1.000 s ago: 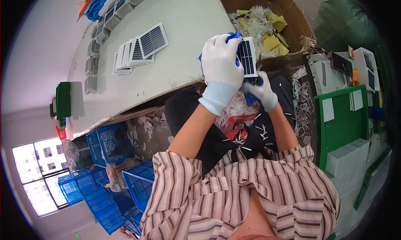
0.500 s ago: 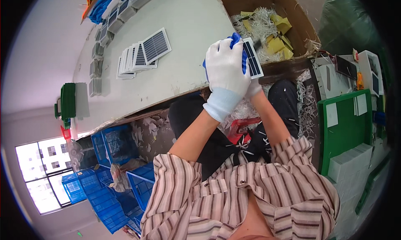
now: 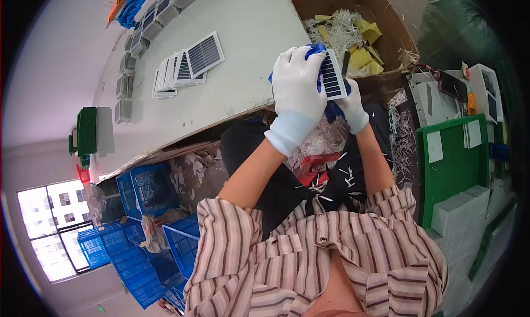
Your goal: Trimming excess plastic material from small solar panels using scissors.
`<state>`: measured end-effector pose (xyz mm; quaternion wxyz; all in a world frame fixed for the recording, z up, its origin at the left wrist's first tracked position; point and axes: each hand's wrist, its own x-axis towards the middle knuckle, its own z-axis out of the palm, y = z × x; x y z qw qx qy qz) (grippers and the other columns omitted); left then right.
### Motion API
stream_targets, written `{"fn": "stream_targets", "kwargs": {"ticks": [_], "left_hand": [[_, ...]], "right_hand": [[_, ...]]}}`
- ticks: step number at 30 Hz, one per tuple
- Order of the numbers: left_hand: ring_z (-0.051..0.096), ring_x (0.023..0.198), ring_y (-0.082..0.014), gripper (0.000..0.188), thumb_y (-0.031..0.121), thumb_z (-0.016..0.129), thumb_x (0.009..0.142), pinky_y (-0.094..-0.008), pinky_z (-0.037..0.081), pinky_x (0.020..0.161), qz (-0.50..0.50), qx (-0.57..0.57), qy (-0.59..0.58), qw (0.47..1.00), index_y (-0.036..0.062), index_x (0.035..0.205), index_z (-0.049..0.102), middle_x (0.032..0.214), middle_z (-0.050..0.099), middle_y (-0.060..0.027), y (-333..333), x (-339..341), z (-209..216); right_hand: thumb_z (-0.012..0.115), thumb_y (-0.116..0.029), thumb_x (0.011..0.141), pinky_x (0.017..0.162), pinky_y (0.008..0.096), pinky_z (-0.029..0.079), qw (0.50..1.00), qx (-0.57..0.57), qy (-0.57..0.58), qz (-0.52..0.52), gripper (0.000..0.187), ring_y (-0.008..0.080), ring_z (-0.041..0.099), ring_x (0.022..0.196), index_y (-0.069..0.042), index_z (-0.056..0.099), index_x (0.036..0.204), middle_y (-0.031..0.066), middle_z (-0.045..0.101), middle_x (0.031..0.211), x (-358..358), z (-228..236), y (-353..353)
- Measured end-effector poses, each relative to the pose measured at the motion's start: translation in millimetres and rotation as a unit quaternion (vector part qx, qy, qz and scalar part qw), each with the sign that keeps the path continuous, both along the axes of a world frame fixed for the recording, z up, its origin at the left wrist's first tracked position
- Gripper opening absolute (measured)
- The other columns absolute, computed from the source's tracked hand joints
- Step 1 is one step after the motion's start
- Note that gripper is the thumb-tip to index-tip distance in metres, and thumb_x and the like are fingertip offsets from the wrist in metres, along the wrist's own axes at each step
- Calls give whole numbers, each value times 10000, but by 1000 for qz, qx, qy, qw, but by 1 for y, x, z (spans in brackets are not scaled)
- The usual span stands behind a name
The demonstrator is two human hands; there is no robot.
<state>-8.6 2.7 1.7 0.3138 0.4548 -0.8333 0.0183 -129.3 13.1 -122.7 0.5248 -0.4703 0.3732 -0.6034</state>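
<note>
My left hand point(image 3: 301, 82), in a white knit glove with blue coating, is closed around the edge of a small solar panel point(image 3: 333, 77). The panel is dark with thin pale lines and a white border, tilted up over the table's right edge. Gloved the same way, my right hand point(image 3: 351, 104) is closed just right of the panel's lower corner. A narrow dark tool point(image 3: 346, 63) sticks up from it beside the panel; its kind is unclear. Left of my hands, a fanned pile of similar panels point(image 3: 203, 55) lies on the white table point(image 3: 237, 68).
Stacks of panels point(image 3: 124, 86) line the table's far left side. Ahead right, a cardboard box point(image 3: 395, 27) holds white paper shreds and yellow pieces. A green tray point(image 3: 455, 162) stands at right, blue crates point(image 3: 138, 256) at lower left. Shreds litter my lap.
My right hand has come out from behind the left, downward and right, with the dark tool now showing clearly. The panel has turned slightly and more of its face shows.
</note>
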Motion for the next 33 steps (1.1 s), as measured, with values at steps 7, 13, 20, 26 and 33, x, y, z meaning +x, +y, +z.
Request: {"fn": "stream_targets", "kwargs": {"ticks": [7,13,20,26,33], "left_hand": [[529,975,-326,336,-17,594,695,-416,432,843,24,-23,4,999,73,1017,623,1014,589,-118,-1,-7,-4],[513,996,-336,346,10,606,692,-420,425,858,37,-11,-5,999,67,1033,617,1041,580,-120,0,-7,-3],[507,1011,-317,401,51,659,632,-408,409,889,37,6,-32,999,53,1030,608,1046,561,-120,-3,-6,-3],[505,1016,-319,413,59,663,633,-406,406,891,43,-27,-9,999,49,1040,595,1056,553,-126,-1,-3,-5],[511,990,-337,401,50,625,686,-423,415,870,47,8,-53,997,56,1086,599,1054,563,-137,1,-11,1]], "right_hand": [[710,-130,734,613,245,477,984,-21,144,104,160,69,578,640,2,644,796,41,637,686,11,8,72],[670,-117,809,569,217,441,998,46,-24,-36,139,51,537,641,-9,601,865,-1,611,740,-4,-1,21],[684,-109,740,531,238,435,996,53,10,68,145,50,516,580,-1,624,815,2,597,658,-9,-6,38],[694,-57,766,664,231,481,989,118,-73,-51,338,96,587,690,0,539,1061,57,624,811,10,10,64],[524,-25,895,885,278,458,947,6,-314,-63,359,152,577,1004,-16,430,1241,84,590,1094,42,-16,-9]]}}
